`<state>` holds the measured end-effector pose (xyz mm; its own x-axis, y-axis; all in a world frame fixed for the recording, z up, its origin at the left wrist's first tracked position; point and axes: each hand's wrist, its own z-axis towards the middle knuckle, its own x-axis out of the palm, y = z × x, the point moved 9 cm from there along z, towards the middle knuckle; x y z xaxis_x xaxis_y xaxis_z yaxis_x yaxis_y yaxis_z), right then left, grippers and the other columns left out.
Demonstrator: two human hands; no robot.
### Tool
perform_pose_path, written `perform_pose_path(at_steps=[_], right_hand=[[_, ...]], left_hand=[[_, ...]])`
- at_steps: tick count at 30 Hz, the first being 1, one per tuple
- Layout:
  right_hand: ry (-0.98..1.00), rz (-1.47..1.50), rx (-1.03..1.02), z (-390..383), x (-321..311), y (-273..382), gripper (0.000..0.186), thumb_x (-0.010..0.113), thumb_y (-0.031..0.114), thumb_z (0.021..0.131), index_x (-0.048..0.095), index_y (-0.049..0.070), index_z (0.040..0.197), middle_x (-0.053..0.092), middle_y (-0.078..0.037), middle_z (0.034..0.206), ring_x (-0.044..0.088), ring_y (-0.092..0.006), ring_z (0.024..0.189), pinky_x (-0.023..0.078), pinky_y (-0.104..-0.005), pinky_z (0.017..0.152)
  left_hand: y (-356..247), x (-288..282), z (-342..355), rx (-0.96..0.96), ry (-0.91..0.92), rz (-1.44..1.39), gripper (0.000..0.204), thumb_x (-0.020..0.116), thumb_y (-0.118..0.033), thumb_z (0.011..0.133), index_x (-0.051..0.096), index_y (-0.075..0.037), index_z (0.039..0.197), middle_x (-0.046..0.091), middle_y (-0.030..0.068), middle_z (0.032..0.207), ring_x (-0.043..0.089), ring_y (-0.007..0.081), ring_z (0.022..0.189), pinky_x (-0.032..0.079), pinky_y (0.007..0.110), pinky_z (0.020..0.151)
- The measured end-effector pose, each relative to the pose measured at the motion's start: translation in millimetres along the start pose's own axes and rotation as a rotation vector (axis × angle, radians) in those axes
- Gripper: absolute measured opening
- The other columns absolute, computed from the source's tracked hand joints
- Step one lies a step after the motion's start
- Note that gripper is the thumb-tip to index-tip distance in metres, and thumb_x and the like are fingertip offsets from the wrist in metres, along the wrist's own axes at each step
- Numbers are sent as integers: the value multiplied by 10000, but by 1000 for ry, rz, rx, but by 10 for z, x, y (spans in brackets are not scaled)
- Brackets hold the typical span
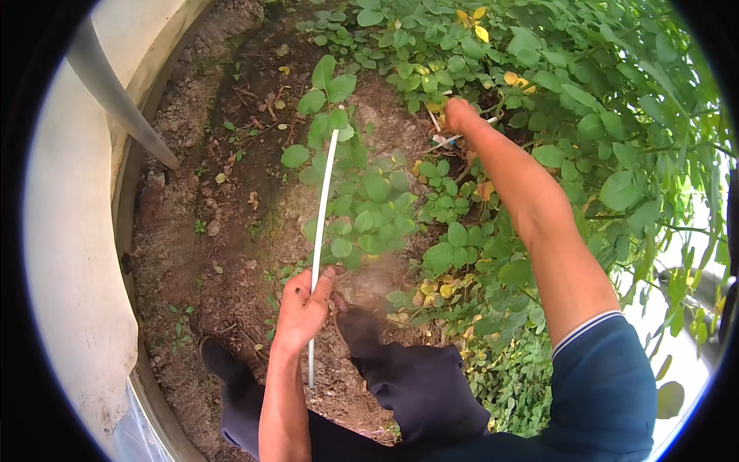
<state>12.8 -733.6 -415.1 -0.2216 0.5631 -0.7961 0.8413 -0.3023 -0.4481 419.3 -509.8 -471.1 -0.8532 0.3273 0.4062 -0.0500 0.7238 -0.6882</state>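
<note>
My left hand [305, 302] grips a long thin white rod [324, 202] near its lower end; the rod runs up through a leafy green plant [362, 192]. My right hand [460, 115] reaches far forward into the foliage, fingers closed among stems next to short white sticks [446, 138]. What the right hand holds is hidden by leaves. My legs in dark trousers [408, 385] are below, on bare soil.
Bare brown soil [223, 231] lies on the left, bordered by a curved white wall or sheet [69, 254]. A grey pipe [115, 92] slants down into the soil at upper left. Dense green bushes [585, 100] with some yellow leaves fill the right side.
</note>
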Motion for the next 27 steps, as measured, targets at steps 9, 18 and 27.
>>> perform_pose_path(at_steps=[9, 18, 27], right_hand=[[478, -94, 29, 350, 590, -184, 211, 756, 207, 788, 693, 20, 863, 666, -84, 791, 606, -193, 611, 530, -339, 523], [607, -363, -40, 588, 853, -295, 256, 773, 324, 726, 736, 95, 834, 702, -57, 857, 652, -217, 727, 524, -360, 649], [533, -236, -170, 615, 900, -257, 405, 818, 238, 629, 697, 11, 942, 707, -75, 817, 665, -210, 727, 529, -354, 636]], left_hand=[[-238, -141, 360, 96, -54, -56, 245, 511, -219, 984, 647, -16, 972, 619, 35, 609, 430, 38, 443, 327, 221, 411], [-232, -141, 473, 131, -65, -11, 247, 510, -220, 984, 651, -18, 996, 618, 28, 598, 430, 40, 446, 319, 219, 419], [-211, -158, 537, 136, -97, -97, 253, 501, -206, 987, 648, 0, 989, 615, 28, 625, 471, 50, 462, 331, 218, 417]])
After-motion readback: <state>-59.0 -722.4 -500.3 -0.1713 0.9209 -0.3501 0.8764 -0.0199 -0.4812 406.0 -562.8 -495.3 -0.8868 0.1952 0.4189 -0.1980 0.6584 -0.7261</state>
